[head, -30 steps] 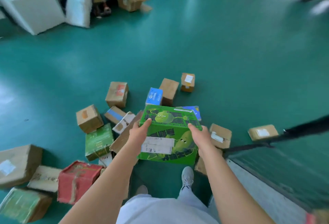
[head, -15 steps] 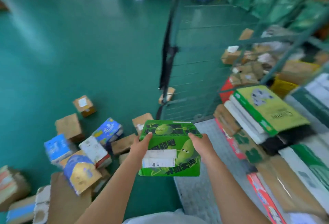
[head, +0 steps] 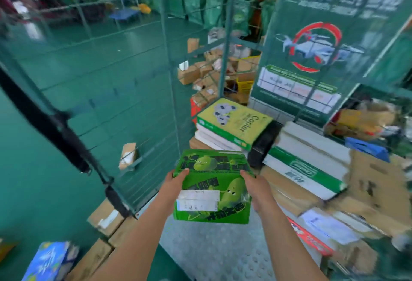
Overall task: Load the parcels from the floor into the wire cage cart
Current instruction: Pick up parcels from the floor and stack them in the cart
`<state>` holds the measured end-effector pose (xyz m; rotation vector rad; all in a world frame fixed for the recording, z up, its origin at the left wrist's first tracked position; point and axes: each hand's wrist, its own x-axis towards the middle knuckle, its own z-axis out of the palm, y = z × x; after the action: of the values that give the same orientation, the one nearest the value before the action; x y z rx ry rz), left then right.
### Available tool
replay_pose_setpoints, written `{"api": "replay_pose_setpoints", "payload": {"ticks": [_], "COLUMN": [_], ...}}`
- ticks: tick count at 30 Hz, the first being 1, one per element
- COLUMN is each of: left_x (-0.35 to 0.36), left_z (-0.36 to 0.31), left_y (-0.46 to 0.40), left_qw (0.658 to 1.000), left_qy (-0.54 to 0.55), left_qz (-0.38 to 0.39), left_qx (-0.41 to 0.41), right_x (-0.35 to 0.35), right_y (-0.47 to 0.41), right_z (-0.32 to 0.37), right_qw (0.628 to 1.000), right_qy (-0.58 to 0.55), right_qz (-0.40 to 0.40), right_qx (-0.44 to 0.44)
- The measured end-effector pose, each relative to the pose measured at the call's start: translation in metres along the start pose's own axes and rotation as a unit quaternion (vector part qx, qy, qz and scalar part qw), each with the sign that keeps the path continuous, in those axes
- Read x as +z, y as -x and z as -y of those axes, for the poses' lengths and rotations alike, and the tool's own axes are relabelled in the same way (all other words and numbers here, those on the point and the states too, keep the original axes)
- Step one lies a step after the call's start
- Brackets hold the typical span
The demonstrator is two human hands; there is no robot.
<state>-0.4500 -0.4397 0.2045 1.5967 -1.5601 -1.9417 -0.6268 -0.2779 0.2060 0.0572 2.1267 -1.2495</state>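
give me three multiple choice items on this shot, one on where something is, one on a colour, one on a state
1. Where is the green box?
A. flat on the floor
B. held in the air in front of the cage cart
C. on top of the copier paper pack

2. What colour is the floor?
A. teal green
B. grey
C. red

3. How is the box held?
A. left hand alone
B. right hand alone
C. left hand and right hand, one on each side

Answers:
1 B: the box hangs between the hands above the cart's metal floor plate, resting on nothing.
2 A: the bare floor to the left is teal green.
3 C: fingers of each hand curl over the box's opposite edges.
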Motion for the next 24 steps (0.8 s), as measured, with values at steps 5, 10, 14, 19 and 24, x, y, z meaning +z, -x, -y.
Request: {"api": "replay_pose_setpoints", "payload": {"ticks": [5,10,14,19,24], "left_x": [0.026,0.039,0.043,0.047,0.065], "left_z": [-0.041,-0.076,-0.102,-0.151,-0.202], "left_y": [-0.053,-0.113,-0.173,-0.268,-0.369], "left_qw": [0.998,0.995,0.992,0.99,0.986], "left_qy": [-0.031,-0.04,-0.049,-0.055,-0.086], "left_qz": [0.06,0.093,0.116,0.13,0.138], "left_qx": [0.005,0.011,0.002,0.007,0.041], "right_x": [-0.015,0.0,0.025,0.069,0.1], "right_y": [-0.031,-0.075,-0.106,-0.181,-0.238], "right_z": [0.016,0.037,0.066,0.098,0.162], "right_qw": [0.999,0.998,0.997,0.994,0.991], "right_qy": [-0.029,-0.02,-0.033,-0.03,-0.014], "right_qz": [-0.023,-0.053,-0.076,-0.109,-0.133], "right_qx": [-0.015,-0.009,-0.012,-0.002,-0.02]}}
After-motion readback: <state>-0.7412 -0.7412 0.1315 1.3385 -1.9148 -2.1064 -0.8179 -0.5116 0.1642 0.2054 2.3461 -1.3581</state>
